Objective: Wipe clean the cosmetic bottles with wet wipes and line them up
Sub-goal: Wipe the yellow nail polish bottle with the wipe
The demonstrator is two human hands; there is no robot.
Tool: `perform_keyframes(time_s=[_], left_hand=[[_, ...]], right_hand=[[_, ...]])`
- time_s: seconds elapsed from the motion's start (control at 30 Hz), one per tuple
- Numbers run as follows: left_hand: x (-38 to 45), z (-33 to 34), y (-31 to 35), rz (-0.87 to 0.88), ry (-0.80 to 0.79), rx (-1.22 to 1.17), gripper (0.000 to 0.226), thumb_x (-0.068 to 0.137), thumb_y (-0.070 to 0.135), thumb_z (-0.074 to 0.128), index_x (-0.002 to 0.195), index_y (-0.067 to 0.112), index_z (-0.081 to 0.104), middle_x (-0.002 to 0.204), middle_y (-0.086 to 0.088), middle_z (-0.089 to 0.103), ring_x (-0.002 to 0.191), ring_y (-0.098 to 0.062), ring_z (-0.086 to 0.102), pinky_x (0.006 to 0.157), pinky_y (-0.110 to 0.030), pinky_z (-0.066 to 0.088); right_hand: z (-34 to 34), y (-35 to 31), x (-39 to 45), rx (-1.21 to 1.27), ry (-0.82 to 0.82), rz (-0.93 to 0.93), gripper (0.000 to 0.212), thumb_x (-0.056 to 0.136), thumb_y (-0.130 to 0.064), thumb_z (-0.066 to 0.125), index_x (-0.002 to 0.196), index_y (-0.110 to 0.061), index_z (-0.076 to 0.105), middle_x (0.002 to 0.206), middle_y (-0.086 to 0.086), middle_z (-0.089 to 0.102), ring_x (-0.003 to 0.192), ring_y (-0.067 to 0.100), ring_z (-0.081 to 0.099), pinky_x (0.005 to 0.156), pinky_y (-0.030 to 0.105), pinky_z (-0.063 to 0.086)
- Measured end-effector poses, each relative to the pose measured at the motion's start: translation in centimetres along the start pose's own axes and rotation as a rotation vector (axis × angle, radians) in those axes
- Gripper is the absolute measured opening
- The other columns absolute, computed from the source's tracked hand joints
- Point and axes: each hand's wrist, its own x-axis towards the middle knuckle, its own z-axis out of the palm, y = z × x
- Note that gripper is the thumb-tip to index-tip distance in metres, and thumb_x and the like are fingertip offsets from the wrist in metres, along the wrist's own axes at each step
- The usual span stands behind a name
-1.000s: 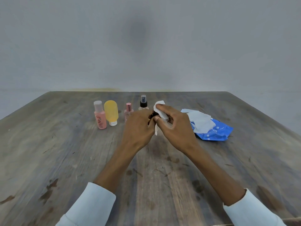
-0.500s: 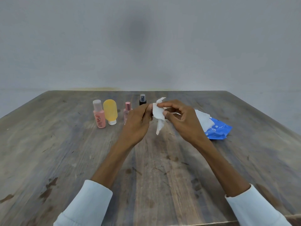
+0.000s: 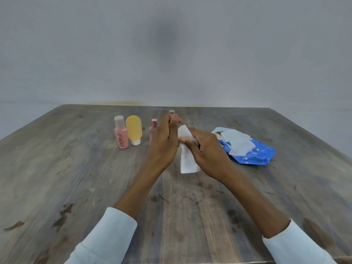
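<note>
My left hand (image 3: 163, 141) is closed around a small item that the hand and the wipe hide; earlier frames showed a dark little bottle there. My right hand (image 3: 207, 151) presses a white wet wipe (image 3: 185, 161) against it, and the wipe's tail hangs down to the table. At the back left stand a pink bottle with a grey cap (image 3: 121, 137) and a yellow tube on its white cap (image 3: 134, 129). A small pink bottle with a rose cap (image 3: 154, 123) is half hidden behind my left hand. Only the cap of a spray bottle (image 3: 172, 111) shows above my fingers.
A blue wet-wipe pack (image 3: 255, 157) lies to the right of my hands with a loose white wipe (image 3: 238, 143) on top of it. The wooden table (image 3: 95, 187) ends at a grey wall behind the bottles.
My hands have turned: the left one now stands upright in front of the spray bottle, and the right one has slid the wipe lower, so that its tail hangs further down.
</note>
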Motion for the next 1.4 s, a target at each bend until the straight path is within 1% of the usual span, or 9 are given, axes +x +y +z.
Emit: perform_keyframes(time_s=[0.13,0.37,0.5,0.63,0.8,0.93,1.1,1.23,1.4], left_hand=[[-0.6,0.4,0.9,0.276,0.021,0.224,0.035,0.115,0.044,0.033,0.116,0.014,0.051,0.074,0.003,0.066,0.061,-0.01,0.057,0.064,-0.029,0.043],[-0.8,0.3,0.7,0.465,0.069,0.454,0.02,0.113,0.025,0.035,0.123,0.016,0.051,0.062,0.013,0.054,0.05,-0.004,0.036,0.054,-0.027,0.029],[-1.1,0.4,1.4,0.242,0.068,0.33,0.025,0.104,0.006,0.041,0.122,0.011,0.058,0.072,0.018,0.051,0.06,-0.002,0.048,0.056,-0.024,0.035],[0.0,0.4,1.5,-0.461,-0.121,-0.125,0.024,0.106,0.006,0.042,0.113,0.013,0.064,0.085,0.004,0.062,0.065,-0.009,0.06,0.058,-0.034,0.054],[0.5,-1.3,0.7,-0.803,-0.506,-0.365,0.034,0.097,0.001,0.052,0.065,0.012,0.052,0.047,-0.002,0.04,0.034,-0.005,0.024,0.043,-0.017,0.012],[0.4,-0.4,2.1,-0.521,-0.169,-0.175,0.022,0.104,0.003,0.046,0.103,0.017,0.064,0.085,-0.002,0.062,0.061,-0.004,0.056,0.054,-0.021,0.044],[-1.7,1.0,2.1,0.315,-0.115,0.29,0.025,0.111,0.017,0.037,0.129,0.014,0.053,0.091,-0.006,0.07,0.067,-0.011,0.06,0.064,-0.03,0.042],[-1.2,0.9,1.7,0.392,-0.07,0.273,0.021,0.113,0.028,0.034,0.128,0.02,0.046,0.082,-0.008,0.071,0.061,-0.019,0.06,0.062,-0.036,0.042],[-1.1,0.8,2.3,0.048,0.035,0.236,0.024,0.103,0.003,0.041,0.121,0.011,0.055,0.088,0.007,0.062,0.067,0.001,0.051,0.062,-0.023,0.032]], right_hand=[[-0.1,0.0,0.5,0.124,-0.014,0.255,0.019,0.111,-0.036,0.048,0.105,-0.022,0.06,0.093,-0.004,0.068,0.085,0.011,0.067,0.068,0.024,0.052],[-1.9,-0.8,0.1,0.84,-0.257,0.887,0.033,0.106,-0.043,0.056,0.095,-0.016,0.068,0.078,0.007,0.07,0.07,0.02,0.066,0.062,0.032,0.051],[-0.6,-0.4,0.4,0.295,-0.188,0.518,0.05,0.112,-0.04,0.046,0.069,-0.016,0.053,0.056,-0.006,0.057,0.053,0.009,0.053,0.056,0.021,0.039],[0.4,0.4,-0.2,-0.088,-0.085,-0.057,0.041,0.111,-0.039,0.042,0.076,-0.023,0.056,0.06,-0.007,0.058,0.054,0.011,0.052,0.057,0.029,0.038],[1.0,0.1,-0.2,-0.318,0.057,-0.245,0.032,0.102,-0.042,0.049,0.091,-0.014,0.061,0.065,-0.003,0.057,0.056,0.014,0.045,0.054,0.029,0.031],[1.3,0.1,0.0,-0.064,0.072,-0.006,0.031,0.106,-0.033,0.056,0.077,-0.024,0.053,0.061,-0.007,0.053,0.057,0.014,0.049,0.053,0.021,0.031],[0.0,0.7,0.1,0.888,-0.24,0.864,0.025,0.108,-0.024,0.055,0.089,-0.013,0.065,0.073,0.006,0.061,0.06,0.013,0.05,0.049,0.022,0.041],[-1.0,0.6,-0.1,1.429,-0.289,1.015,0.041,0.106,-0.022,0.054,0.068,-0.012,0.067,0.067,0.002,0.052,0.05,0.008,0.039,0.046,0.014,0.026],[0.7,-0.3,0.1,0.202,-0.031,0.361,0.05,0.11,-0.035,0.051,0.062,-0.022,0.046,0.052,-0.009,0.049,0.046,0.007,0.042,0.051,0.027,0.033]])
